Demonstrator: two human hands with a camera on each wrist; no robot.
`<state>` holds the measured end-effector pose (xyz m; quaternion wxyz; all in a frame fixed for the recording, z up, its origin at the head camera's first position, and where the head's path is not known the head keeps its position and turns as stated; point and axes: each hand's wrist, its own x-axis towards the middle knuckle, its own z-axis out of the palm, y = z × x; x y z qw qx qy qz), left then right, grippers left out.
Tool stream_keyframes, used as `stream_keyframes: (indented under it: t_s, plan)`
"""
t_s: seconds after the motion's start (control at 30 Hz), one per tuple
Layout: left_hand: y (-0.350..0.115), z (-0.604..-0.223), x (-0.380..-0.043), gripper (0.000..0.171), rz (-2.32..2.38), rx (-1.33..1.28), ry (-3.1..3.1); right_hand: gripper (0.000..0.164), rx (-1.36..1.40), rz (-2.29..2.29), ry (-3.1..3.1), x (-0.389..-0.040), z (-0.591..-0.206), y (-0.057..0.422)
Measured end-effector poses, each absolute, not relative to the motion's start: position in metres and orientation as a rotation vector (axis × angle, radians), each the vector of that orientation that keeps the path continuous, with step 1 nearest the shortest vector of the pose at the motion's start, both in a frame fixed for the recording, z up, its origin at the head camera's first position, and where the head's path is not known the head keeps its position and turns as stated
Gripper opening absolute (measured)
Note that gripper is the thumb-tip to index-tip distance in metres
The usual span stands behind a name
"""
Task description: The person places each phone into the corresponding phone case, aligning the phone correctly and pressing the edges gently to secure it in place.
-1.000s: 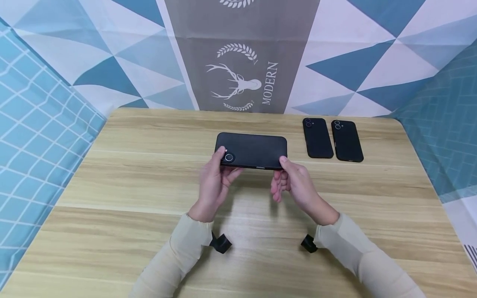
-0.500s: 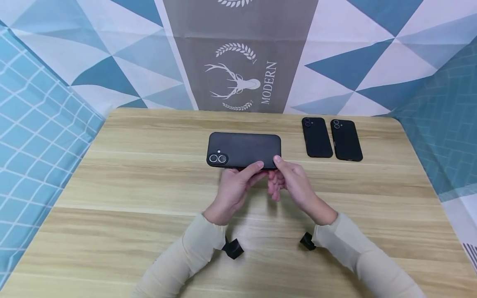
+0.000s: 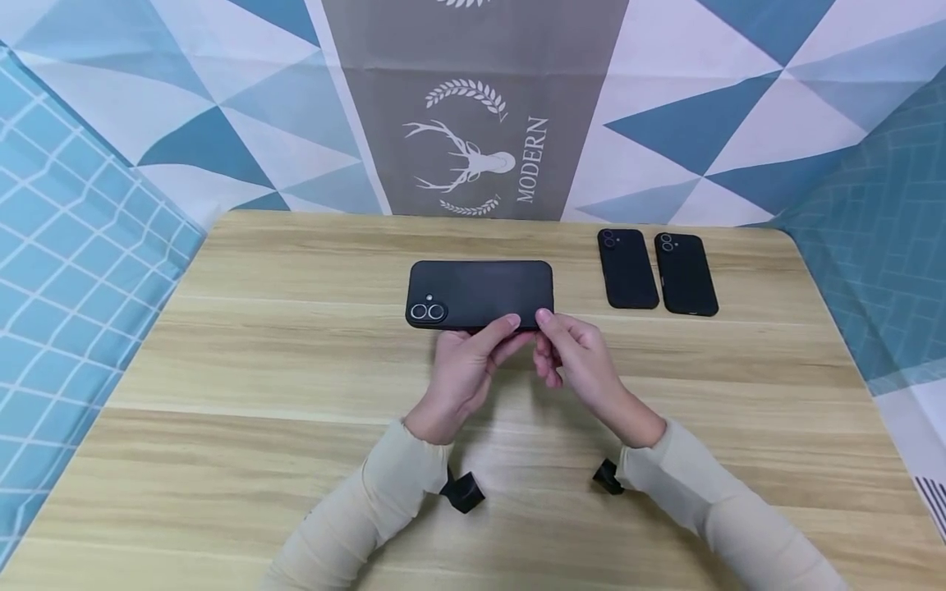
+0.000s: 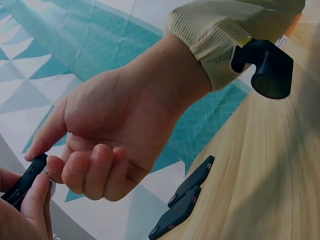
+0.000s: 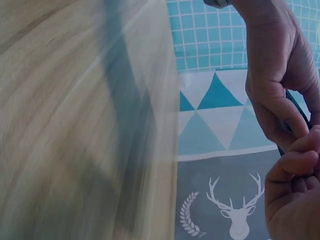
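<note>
A black phone, seemingly in a matte case, is held sideways above the table, its back up and two ringed lenses at the lower left. My left hand grips its lower long edge right of the middle, thumb on the back and fingers underneath. At the lower right corner my right hand pinches the phone between thumb and curled fingers. The left wrist view shows the phone's narrow end between both hands. In the right wrist view, the hands mostly hide the phone.
Two more black phones or phone cases lie side by side at the back right of the wooden table. Patterned cloth hangs behind the table's back edge. A black wrist camera hangs by the left sleeve.
My left hand has slid from the lens end to the lower edge near my right hand, uncovering both lenses. The phone has shifted slightly left. My right hand keeps its corner hold.
</note>
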<state>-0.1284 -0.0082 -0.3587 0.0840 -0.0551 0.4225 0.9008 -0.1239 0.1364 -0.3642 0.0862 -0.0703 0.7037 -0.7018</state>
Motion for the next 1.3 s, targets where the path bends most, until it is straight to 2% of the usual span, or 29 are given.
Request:
stream_keyframes:
  t_s: [0.37, 0.53, 0.83, 1.1, 1.3]
  plan:
    - [-0.007, -0.357, -0.129, 0.025, 2.648, -0.252, 1.158, 0.042, -0.231, -2.213, 2.081, -0.124, -0.368, 0.135]
    - [-0.01, -0.358, -0.129, 0.028, 2.625, -0.198, 1.15, 0.041, -0.269, -2.227, 2.049, -0.125, -0.37, 0.135]
    - [-0.015, -0.359, -0.135, 0.035, 2.52, -0.074, 1.247, 0.042, -0.149, -2.236, 1.916, -0.127, -0.37, 0.138]
    - [-0.02, -0.358, -0.138, 0.011, 2.614, -0.262, 1.34, 0.045, -0.127, -2.383, 1.756, -0.127, -0.373, 0.138]
    - [-0.019, -0.359, -0.137, 0.007, 2.698, -0.308, 1.317, 0.043, -0.145, -2.328, 1.775, -0.127, -0.372, 0.137]
